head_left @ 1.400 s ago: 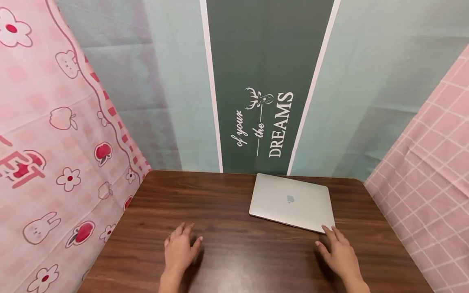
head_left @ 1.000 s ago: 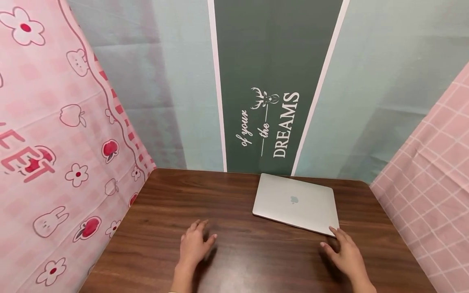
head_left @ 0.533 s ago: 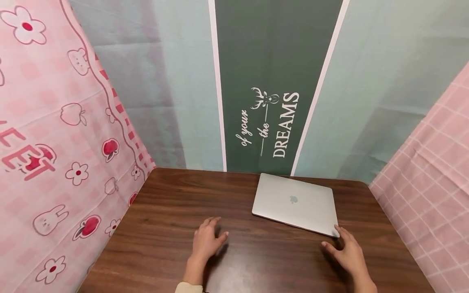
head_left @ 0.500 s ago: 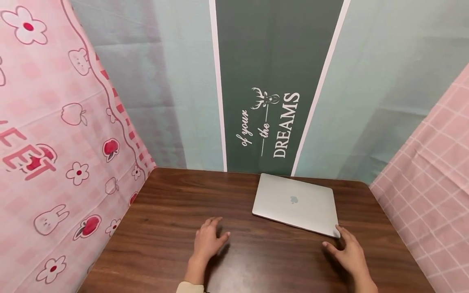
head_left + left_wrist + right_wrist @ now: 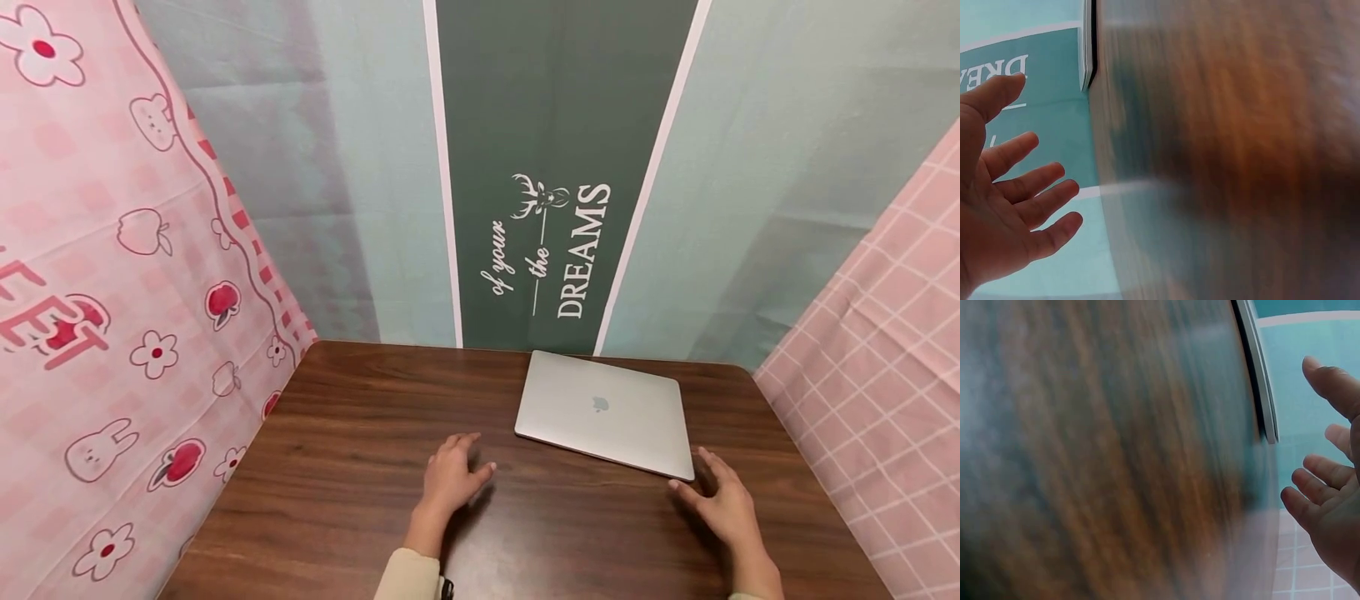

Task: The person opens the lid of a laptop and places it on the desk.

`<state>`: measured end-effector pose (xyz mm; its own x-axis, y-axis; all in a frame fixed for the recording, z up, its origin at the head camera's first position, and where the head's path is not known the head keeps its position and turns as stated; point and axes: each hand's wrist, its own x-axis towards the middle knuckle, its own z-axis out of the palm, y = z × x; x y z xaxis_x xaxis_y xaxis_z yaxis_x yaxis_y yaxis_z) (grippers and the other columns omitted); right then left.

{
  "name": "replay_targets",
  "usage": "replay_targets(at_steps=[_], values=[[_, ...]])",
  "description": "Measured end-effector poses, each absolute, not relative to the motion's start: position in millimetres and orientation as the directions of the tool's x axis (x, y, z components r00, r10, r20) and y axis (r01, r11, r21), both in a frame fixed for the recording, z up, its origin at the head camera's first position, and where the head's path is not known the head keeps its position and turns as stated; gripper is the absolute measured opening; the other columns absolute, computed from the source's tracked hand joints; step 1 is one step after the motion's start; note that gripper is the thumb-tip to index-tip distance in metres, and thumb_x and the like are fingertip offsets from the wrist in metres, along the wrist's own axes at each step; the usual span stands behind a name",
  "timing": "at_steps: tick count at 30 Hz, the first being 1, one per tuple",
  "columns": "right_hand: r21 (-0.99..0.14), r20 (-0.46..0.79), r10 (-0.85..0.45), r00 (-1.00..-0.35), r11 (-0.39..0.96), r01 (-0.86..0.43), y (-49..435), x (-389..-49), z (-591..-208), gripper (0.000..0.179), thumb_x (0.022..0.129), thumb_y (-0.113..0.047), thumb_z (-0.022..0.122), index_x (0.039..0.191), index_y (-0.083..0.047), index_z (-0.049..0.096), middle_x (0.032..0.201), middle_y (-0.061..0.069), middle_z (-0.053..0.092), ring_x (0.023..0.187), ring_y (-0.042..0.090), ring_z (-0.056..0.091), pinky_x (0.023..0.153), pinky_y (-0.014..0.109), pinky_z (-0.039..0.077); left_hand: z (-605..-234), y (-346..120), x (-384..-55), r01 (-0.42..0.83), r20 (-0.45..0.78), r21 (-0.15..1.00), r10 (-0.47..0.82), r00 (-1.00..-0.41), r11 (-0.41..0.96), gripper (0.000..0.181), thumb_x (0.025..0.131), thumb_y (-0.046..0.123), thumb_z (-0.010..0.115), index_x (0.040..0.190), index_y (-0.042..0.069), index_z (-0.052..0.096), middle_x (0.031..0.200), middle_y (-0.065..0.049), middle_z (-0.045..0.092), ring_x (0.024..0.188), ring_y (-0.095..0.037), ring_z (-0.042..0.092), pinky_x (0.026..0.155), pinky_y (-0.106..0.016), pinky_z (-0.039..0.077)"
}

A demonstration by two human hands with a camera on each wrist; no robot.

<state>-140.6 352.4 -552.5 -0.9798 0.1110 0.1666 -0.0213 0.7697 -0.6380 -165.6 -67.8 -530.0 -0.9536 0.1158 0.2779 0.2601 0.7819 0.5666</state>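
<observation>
We start with the head view, and there it is: a flat, silver, rectangular laptop point(image 5: 600, 433), closed, an apple-shaped logo on its lid, lying askew at the far edge of the dark brown wood-grain desk point(image 5: 337, 467), right of centre. Down in front, we've got the left hand point(image 5: 452, 477) over the wood, thumb apart from loosely bent fingers, nothing in its grip, well clear of the laptop's left corner. A cream sleeve point(image 5: 408, 575) shows behind it. Over on the other side, the right hand point(image 5: 726, 504) is just beside the laptop's near right corner, fingers and thumb spread around that corner, gripping nothing; contact we can't tell. Behind the desk we see a dark green panel point(image 5: 562, 100) with white lettering.

To the left wrist view: we see the palm, fingers spread, nothing held, with the laptop's thin edge above and the wood blurred.

And the right wrist view: again fingers apart, no hold on anything, the laptop's edge near the thumb, pink checked cloth point(image 5: 1310, 578) below.
</observation>
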Motion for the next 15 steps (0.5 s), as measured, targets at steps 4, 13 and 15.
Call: replay_targets(at_steps=[4,13,15], values=[[-0.64,0.183,0.111,-0.977,0.768,-0.032,355.0,-144.9,-556.7,0.085,0.076,-0.034,0.076,0.136,0.009,0.035,0.133,0.038,0.032,0.117,0.058,0.03,0.089,0.066,0.026,-528.6,-61.1,-173.2,0.27,0.269,0.554,0.138,-0.953,0.788,0.053,0.076,0.037,0.073,0.119,0.007,0.062,0.117,-0.017,0.058,0.105,-0.033,0.055,0.079,-0.051,0.044],[-0.623,0.23,0.085,-0.969,0.778,-0.079,357.7,-157.1,-559.4,0.079,0.073,-0.029,0.079,0.13,0.012,0.041,0.13,0.039,0.035,0.115,0.057,0.033,0.087,0.064,0.028,-532.5,-45.4,-188.5,0.274,0.221,0.525,0.181,-0.958,0.806,0.053,0.077,0.04,0.071,0.12,0.01,0.061,0.12,-0.016,0.056,0.109,-0.032,0.052,0.083,-0.052,0.042],[-0.621,0.224,0.07,-0.972,0.779,-0.087,358.5,-159.5,-559.7,0.08,0.073,-0.029,0.079,0.13,0.012,0.041,0.129,0.039,0.035,0.115,0.057,0.033,0.087,0.064,0.028,-534.7,-42.1,-191.0,0.276,0.213,0.525,0.19,-0.958,0.805,0.053,0.078,0.04,0.071,0.121,0.01,0.061,0.121,-0.016,0.055,0.11,-0.032,0.052,0.083,-0.052,0.042]])
